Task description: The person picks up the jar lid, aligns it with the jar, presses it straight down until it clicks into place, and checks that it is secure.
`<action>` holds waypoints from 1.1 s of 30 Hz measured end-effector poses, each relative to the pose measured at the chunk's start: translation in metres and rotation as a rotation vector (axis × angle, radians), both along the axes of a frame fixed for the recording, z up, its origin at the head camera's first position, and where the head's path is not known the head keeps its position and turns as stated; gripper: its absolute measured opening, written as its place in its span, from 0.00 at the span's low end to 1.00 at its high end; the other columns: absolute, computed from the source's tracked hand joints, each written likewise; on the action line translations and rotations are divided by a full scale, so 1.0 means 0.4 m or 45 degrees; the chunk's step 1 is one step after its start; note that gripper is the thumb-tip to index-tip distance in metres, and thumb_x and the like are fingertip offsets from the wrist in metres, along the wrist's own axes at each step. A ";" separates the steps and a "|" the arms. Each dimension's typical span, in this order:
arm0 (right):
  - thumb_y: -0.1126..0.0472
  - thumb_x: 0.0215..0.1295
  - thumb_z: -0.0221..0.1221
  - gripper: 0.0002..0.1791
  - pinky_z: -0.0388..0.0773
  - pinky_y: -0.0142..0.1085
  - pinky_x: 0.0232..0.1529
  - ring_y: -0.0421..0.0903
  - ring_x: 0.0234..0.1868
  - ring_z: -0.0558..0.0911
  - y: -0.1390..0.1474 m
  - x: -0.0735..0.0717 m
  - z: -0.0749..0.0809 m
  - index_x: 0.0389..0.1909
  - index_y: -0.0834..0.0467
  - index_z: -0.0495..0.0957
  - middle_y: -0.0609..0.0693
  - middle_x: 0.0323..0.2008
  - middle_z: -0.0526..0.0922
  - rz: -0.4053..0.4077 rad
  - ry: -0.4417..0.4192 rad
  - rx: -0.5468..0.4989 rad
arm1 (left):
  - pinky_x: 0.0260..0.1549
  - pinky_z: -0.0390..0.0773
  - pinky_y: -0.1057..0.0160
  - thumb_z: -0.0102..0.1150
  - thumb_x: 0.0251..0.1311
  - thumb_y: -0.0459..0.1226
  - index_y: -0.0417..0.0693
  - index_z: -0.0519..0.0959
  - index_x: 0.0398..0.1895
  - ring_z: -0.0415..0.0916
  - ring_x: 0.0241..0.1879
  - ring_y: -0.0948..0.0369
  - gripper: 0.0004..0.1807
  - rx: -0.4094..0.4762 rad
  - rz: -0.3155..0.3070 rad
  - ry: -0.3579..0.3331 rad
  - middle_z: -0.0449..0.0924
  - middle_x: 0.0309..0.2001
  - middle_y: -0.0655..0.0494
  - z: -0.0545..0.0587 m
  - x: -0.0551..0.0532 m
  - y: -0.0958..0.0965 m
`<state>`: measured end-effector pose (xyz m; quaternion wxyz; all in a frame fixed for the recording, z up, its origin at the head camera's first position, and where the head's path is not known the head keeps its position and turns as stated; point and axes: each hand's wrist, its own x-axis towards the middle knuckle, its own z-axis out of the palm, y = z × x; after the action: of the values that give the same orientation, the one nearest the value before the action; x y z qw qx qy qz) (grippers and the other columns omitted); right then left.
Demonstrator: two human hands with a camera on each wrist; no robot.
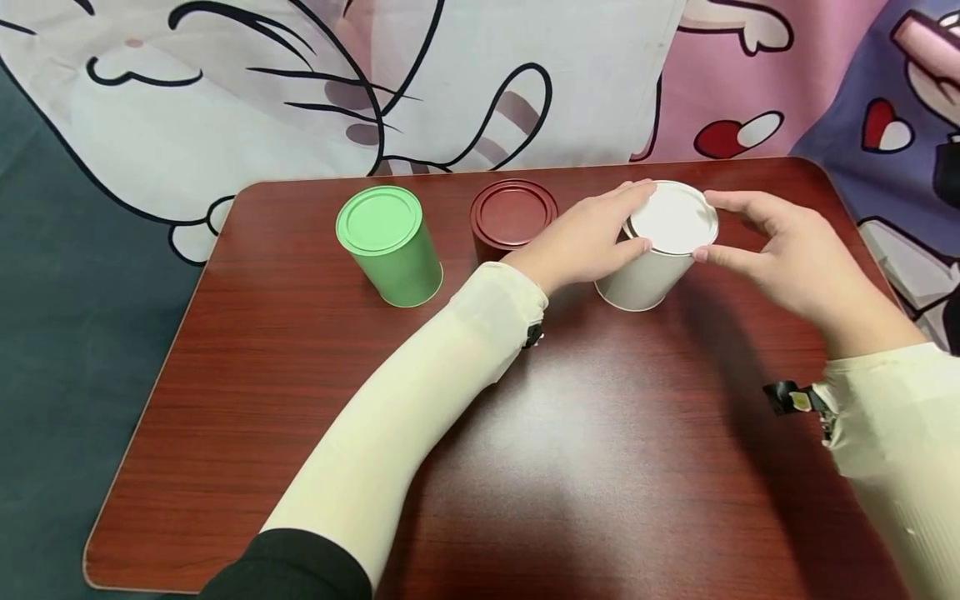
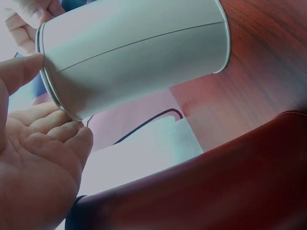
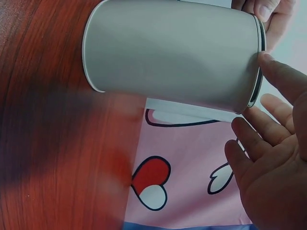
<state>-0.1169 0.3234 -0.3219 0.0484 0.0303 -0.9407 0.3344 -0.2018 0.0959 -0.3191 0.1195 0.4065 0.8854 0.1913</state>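
Note:
A white can [image 1: 642,282] stands on the table towards the back right, its round white lid [image 1: 675,217] on top. On the can's left side, my left hand [image 1: 588,233] holds the lid's edge between thumb and fingers. My right hand [image 1: 798,250] grips the opposite edge, thumb at the front and index finger further back. A thin dark gap shows under the lid's rim in the right wrist view. From the left wrist, the can's side [image 2: 139,48] shows a vertical seam, with the left thumb [image 2: 24,72] right at the rim.
To the left of the white can stand a dark red can [image 1: 513,212], partly covered by the left hand, and a green can [image 1: 390,242]. The brown wooden table [image 1: 300,392] ends just behind them, against a cartoon-printed cloth [image 1: 465,50].

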 end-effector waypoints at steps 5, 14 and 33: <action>0.55 0.61 0.71 0.35 0.59 0.60 0.70 0.65 0.67 0.70 -0.002 -0.006 0.012 0.70 0.53 0.72 0.59 0.66 0.75 0.016 -0.019 0.033 | 0.69 0.41 0.78 0.51 0.74 0.48 0.51 0.50 0.81 0.44 0.78 0.68 0.38 -0.020 0.002 -0.011 0.49 0.80 0.61 0.004 -0.005 0.002; 0.54 0.64 0.69 0.34 0.60 0.60 0.69 0.65 0.68 0.69 -0.004 -0.018 0.023 0.70 0.55 0.72 0.60 0.66 0.75 0.035 -0.070 0.036 | 0.69 0.45 0.78 0.50 0.72 0.47 0.49 0.52 0.80 0.49 0.76 0.67 0.37 -0.027 0.024 -0.004 0.54 0.79 0.57 0.010 -0.015 0.012; 0.52 0.63 0.69 0.34 0.60 0.18 0.59 0.60 0.66 0.72 -0.005 -0.019 0.017 0.70 0.54 0.72 0.59 0.65 0.75 0.014 -0.085 0.021 | 0.69 0.42 0.78 0.49 0.73 0.47 0.50 0.53 0.80 0.47 0.77 0.66 0.36 -0.049 0.035 -0.012 0.54 0.79 0.58 0.008 -0.015 0.011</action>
<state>-0.1246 0.3216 -0.3150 0.0148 0.0246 -0.9443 0.3278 -0.2077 0.1002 -0.3160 0.1287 0.3910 0.8938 0.1778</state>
